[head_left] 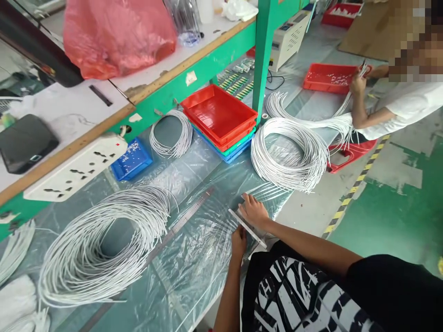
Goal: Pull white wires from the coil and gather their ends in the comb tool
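Clear plastic sheeting (194, 258) covered the floor to its edge. Left hand (238, 240) closed on a short white strip (247, 228); right hand (254, 211) lay flat, open, touching it beside the steel ruler (188, 214).

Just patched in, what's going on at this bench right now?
The person's left hand and right hand rest together on a short metal ruler at the near edge of the plastic-covered table. Coils of white cable lie on either side, beside a long steel rule. A co-worker further along handles more white cable.
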{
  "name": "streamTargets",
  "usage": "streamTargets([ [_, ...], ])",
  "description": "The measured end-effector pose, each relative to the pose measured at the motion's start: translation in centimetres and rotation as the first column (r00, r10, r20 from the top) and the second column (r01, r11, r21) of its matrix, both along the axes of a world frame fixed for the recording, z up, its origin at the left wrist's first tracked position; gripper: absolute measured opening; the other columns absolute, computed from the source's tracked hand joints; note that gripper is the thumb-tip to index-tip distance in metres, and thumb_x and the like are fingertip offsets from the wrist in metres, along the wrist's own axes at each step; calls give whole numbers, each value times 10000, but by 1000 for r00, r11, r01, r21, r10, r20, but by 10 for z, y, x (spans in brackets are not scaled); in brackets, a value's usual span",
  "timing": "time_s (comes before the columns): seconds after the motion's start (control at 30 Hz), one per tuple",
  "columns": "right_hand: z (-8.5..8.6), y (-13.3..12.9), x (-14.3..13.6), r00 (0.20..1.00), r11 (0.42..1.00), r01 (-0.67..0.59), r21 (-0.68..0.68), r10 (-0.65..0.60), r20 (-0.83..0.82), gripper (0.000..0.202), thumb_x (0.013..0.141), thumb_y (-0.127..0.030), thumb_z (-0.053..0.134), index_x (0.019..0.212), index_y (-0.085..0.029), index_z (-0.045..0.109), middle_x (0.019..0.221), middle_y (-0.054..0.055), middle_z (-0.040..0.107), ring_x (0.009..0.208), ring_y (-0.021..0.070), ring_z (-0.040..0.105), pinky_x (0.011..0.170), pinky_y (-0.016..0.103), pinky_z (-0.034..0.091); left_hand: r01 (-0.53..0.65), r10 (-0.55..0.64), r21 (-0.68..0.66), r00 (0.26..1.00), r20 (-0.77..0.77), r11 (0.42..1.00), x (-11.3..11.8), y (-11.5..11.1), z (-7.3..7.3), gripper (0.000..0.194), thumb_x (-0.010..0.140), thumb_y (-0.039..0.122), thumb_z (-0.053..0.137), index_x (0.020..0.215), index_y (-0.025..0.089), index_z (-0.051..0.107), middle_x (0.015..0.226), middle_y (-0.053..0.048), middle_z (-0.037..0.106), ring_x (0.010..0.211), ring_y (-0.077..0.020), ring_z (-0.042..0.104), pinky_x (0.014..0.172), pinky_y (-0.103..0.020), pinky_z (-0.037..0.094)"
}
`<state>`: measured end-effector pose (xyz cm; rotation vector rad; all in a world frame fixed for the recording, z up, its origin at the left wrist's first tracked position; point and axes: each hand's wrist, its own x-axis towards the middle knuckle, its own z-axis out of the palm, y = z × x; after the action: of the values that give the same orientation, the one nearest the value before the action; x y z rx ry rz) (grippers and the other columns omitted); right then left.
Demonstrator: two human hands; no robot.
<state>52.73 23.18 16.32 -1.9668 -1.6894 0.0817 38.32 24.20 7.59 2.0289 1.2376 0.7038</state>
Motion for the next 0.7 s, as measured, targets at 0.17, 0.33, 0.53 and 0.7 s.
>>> streamTargets([
  [0.17, 2, 0, -1, 1000, 1000, -13, 3, 13, -7, 455, 1059, -417, 349, 1409, -126, 366, 1287, 167, 583, 1145, 297, 586, 819, 368, 501, 8, -8, 35, 1000, 1, 999, -1, -1, 1, 285, 919, 180, 345, 994, 137, 616, 806, -105, 690, 702, -227, 639, 694, -319, 469],
  [0.33, 5, 0, -3, 1000, 1000, -11, -3, 11, -17, 481, 1049, -401, 375, 1426, -104, 351, 1266, 178, 585, 1136, 300, 591, 831, 375, 506, 27, -27, 53, 1000, -11, 998, -4, 2, 3, 246, 909, 192, 354, 925, 167, 598, 748, -90, 662, 679, -239, 630, 690, -335, 466],
  [0.53, 4, 2, -4, 999, 1000, -23, 8, 23, -25, 518, 1048, -430, 367, 1441, -92, 349, 1278, 180, 572, 1143, 304, 587, 848, 390, 513, 22, -22, 45, 1000, -6, 999, -3, 3, 4, 276, 896, 184, 316, 933, 171, 589, 799, -120, 681, 732, -264, 656, 702, -353, 473],
  [0.7, 3, 5, -5, 999, 1000, -23, 3, 24, -28, 554, 1045, -432, 367, 1463, -71, 339, 1283, 193, 568, 1145, 318, 580, 854, 396, 513, 15, -16, 33, 1000, 3, 999, -4, 3, 8, 253, 858, 221, 341, 880, 192, 592, 756, -111, 679, 710, -271, 647, 705, -370, 481],
])
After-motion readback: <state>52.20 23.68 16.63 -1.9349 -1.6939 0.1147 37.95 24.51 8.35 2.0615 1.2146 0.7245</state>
